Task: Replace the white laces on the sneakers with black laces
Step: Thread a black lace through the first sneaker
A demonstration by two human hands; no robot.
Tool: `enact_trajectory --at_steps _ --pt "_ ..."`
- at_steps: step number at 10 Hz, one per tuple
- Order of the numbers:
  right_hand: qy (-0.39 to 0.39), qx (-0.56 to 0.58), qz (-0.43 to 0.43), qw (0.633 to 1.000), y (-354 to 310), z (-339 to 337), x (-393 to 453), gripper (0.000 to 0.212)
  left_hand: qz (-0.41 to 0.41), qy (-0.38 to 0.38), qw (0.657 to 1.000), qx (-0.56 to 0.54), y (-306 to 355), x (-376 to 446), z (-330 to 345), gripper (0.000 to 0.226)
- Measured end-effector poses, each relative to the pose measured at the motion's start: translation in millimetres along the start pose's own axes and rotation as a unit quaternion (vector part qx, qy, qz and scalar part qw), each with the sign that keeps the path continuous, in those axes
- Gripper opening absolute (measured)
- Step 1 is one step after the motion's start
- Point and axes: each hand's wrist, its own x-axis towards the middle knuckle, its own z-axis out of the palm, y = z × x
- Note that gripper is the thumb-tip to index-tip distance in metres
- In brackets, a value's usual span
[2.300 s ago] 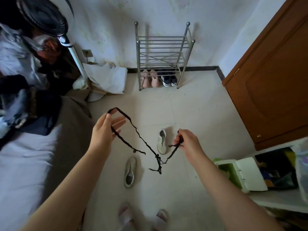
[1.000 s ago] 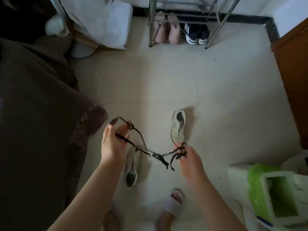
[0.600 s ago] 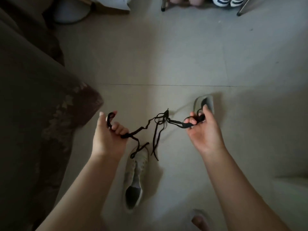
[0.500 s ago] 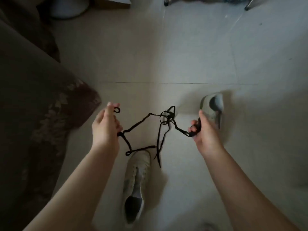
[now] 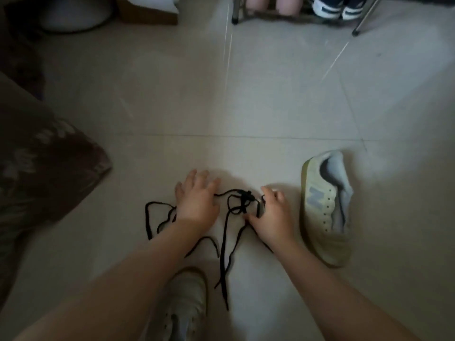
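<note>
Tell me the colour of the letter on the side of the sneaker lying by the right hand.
Pale blue-grey, an N on the cream sneaker; head view.

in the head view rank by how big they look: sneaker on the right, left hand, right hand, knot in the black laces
1. sneaker on the right
2. left hand and right hand: look alike, no ranking
3. knot in the black laces

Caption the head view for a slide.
Both hands lay tangled black laces on the tiled floor between two unlaced sneakers.
</note>
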Motion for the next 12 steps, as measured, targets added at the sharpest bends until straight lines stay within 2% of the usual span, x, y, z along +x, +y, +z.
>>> enact_trajectory --at_steps 1,2,3,4,5,6,7,8,9,10,11,12 --pt "-0.101 -0.016 0.008 0.995 -4.2 -9.4 14.9 0.011 0.028 0.015 0.998 0.046 -8.3 19.8 6.7 0.03" --pt "-0.179 0.03 0.004 0.983 3.6 -31.5 17.4 0.007 0.001 -0.001 0.999 0.039 -30.3 22.4 0.3 0.012" --pt "-0.131 0.182 -0.008 0.974 4.0 -69.5 18.1 0.006 -0.128 0.073 0.982 -0.122 -48.0 24.2 -27.5 0.007" --pt "-0.013 0.31 0.013 0.951 -0.3 -98.8 27.4 0.015 -0.258 0.152 0.912 -0.28 -60.9 41.5 -54.0 0.009" --pt "0.081 0.436 0.041 0.895 -9.9 -118.8 39.5 0.021 -0.301 0.157 0.814 -0.471 -59.2 52.4 -72.1 0.006" --pt "0.148 0.574 0.05 0.804 -25.1 -148.8 47.5 0.02 -0.301 0.162 0.738 -0.582 -54.2 55.5 -85.2 0.009" --pt "0.178 0.68 0.057 0.709 -32.3 -184.6 56.7 0.022 -0.329 0.136 0.631 -0.689 -53.3 53.9 -106.5 0.025" --pt "0.146 0.766 0.093 0.619 -30.5 -209.9 66.7 0.021 -0.353 0.121 0.532 -0.76 -56.0 47.1 -121.0 0.037" --pt "0.123 0.815 0.12 0.554 -23.4 -219.6 79.5 0.022 -0.354 0.125 0.479 -0.793 -62.5 35.7 -121.1 0.04" --pt "0.129 0.842 0.125 0.509 -15.5 -223.9 88.6 0.029 -0.361 0.139 0.417 -0.822 -66.4 25.8 -112.8 0.028" --pt "0.11 0.827 0.128 0.537 -19.2 -220.1 88.4 0.03 -0.363 0.15 0.4 -0.828 -95.7 32.7 -76.1 0.028" --pt "0.047 0.807 0.127 0.575 -32.7 -204.4 83.1 0.024 -0.379 0.166 0.542 -0.732 -76.4 28.6 -67.4 0.03"
